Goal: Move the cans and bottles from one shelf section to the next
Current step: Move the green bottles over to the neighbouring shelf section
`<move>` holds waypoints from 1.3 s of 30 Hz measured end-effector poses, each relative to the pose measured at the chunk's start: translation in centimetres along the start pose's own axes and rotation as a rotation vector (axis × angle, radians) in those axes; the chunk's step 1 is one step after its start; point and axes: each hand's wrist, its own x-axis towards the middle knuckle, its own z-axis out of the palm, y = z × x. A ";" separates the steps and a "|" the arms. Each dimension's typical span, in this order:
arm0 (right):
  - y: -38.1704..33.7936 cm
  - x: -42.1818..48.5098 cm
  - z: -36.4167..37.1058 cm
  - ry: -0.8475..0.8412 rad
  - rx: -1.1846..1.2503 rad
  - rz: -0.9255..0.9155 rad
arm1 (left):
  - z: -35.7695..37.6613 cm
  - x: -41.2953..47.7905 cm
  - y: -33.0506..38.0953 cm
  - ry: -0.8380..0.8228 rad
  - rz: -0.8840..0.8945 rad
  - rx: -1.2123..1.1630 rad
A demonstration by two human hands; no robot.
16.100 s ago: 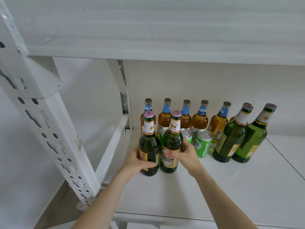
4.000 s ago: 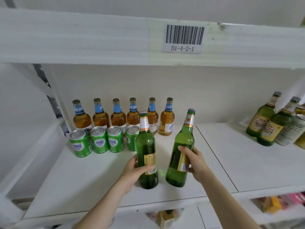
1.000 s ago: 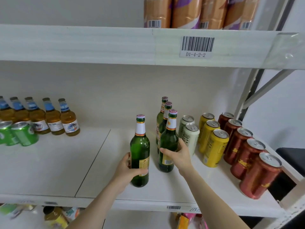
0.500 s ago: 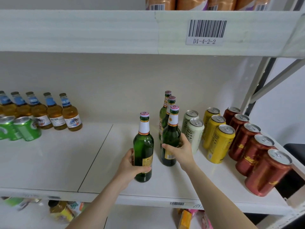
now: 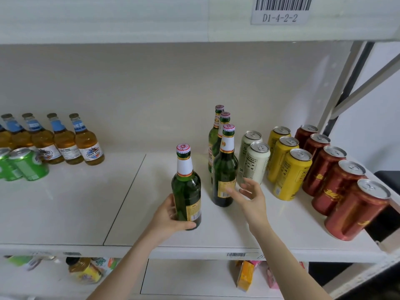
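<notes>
My left hand (image 5: 167, 216) grips the lower body of a green glass bottle (image 5: 186, 189) with a white neck label, which stands upright on the right shelf section (image 5: 227, 232). My right hand (image 5: 251, 197) hovers open just right of a second green bottle (image 5: 225, 169), fingers spread and off the glass. That bottle stands in front of two more green bottles (image 5: 217, 131) in a row. On the left section stand several amber bottles with blue labels (image 5: 87, 141) and green cans (image 5: 26, 164).
Right of the green bottles stand white cans (image 5: 255, 161), yellow cans (image 5: 291, 172) and dark red cans (image 5: 344, 189) in rows to the shelf's right edge. A shelf with barcode label D1-4-2-2 (image 5: 280, 9) hangs overhead. Packets lie on the lower shelf (image 5: 245, 276).
My right hand has let go of the second green bottle and opened beside it. My left hand still holds its bottle, now slightly nearer the front. The view has moved closer.
</notes>
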 end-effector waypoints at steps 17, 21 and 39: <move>-1.8 -5.5 0.0 -0.425 -0.160 -0.087 | 4.3 -1.5 -0.1 -0.081 -0.030 0.010; -2.3 -5.7 -2.0 -0.397 -0.144 -0.110 | 6.7 -1.7 0.1 -0.100 -0.023 -0.017; -2.5 -3.4 -2.5 -0.364 -0.139 -0.083 | 8.5 0.7 0.9 -0.024 -0.032 -0.059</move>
